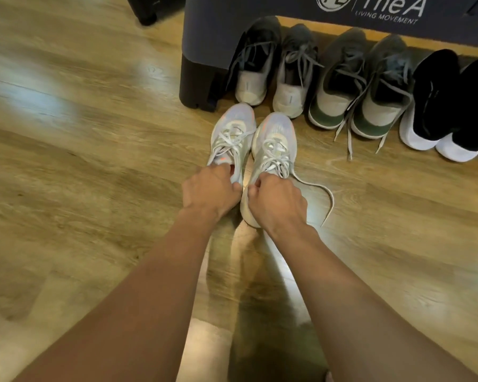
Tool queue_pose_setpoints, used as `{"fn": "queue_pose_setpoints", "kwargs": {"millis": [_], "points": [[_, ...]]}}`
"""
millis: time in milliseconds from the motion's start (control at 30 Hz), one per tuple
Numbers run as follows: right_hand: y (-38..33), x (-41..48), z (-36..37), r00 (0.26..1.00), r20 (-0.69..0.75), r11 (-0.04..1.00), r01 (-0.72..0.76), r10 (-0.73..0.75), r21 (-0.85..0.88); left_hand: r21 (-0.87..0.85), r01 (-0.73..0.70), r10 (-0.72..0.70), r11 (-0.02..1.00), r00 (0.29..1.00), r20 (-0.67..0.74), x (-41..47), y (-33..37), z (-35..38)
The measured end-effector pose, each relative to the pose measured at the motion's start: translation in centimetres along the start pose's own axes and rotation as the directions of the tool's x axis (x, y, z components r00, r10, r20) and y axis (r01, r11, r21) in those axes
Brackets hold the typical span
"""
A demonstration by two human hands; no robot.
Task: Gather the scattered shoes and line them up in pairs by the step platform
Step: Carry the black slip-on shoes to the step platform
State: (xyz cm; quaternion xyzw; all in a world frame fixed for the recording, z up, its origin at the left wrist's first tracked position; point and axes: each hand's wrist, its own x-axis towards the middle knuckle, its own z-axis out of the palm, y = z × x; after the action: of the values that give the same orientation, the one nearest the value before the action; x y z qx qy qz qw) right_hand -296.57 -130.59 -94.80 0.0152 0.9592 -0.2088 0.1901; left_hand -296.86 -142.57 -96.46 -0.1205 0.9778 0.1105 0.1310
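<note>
My left hand [210, 190] grips one pale sneaker [231, 139], my right hand [276, 201] its mate [273, 144]; both heels hidden, floor [80, 161] blurred.

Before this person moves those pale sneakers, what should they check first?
1. Left hand grips left pale sneaker: ok.
2. Right hand grips right pale sneaker: ok.
3. Both toes point toward step platform: ok.
4. Pair level with row of shoes: not ok, sits in front.
5. Lace tucked in: not ok, trails on floor.
6. Free spot beyond black pair: cannot tell.
</note>
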Motion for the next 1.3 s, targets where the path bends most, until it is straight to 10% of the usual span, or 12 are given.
{"fn": "queue_pose_setpoints", "kwargs": {"millis": [333, 767, 1067, 1300], "points": [[-5.6, -9.1, -13.0, 1.0, 0.028, 0.996, 0.0, -0.003, 0.091, -0.273, 0.049, -0.062, 0.961, 0.997, -0.041, -7.7, 4.9, -15.6], [-16.8, -27.7, -60.8, 0.941, -0.336, 0.99, 0.088, -0.047, 0.111, -0.205, -0.413, 0.318, 0.888, 0.87, -0.377, -22.9, 24.1, -62.6], [-14.8, -49.1, -81.6, 0.605, -0.78, 0.984, -0.043, 0.162, 0.171, -0.122, -0.807, 0.595, 0.577, 0.518, -0.615, -39.3, 37.5, -81.3], [-7.5, -71.7, -87.9, 0.189, -0.93, 0.943, -0.172, 0.316, 0.286, -0.18, -0.975, 0.766, 0.13, 0.214, -0.607, -58.8, 49.8, -84.8]]}}
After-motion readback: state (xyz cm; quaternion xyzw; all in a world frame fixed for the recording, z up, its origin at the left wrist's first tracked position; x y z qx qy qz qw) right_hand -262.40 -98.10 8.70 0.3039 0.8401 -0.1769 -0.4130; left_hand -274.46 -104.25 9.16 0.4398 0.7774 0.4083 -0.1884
